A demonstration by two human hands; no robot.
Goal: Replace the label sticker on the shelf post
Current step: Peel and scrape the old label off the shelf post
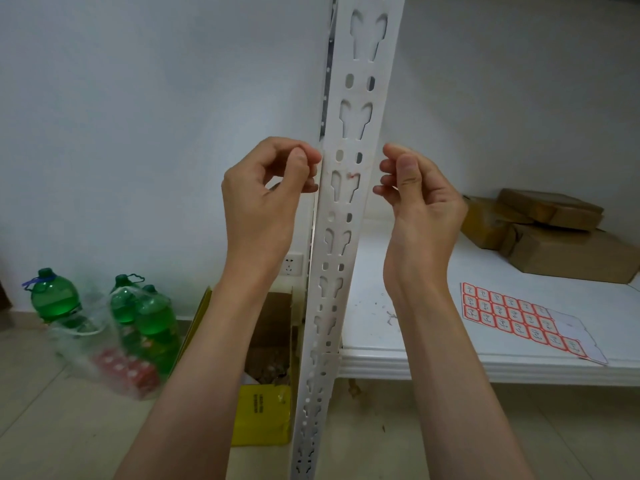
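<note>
Label sticker sheet [519, 318] is laid flat on the white shelf [415, 355], right of the shelf post [343, 188], kept within reach. Only a red scrap is left on the post. Left hand [266, 192] and right hand [419, 192] are held curled beside it; whether anything is pinched cannot be told.
</note>
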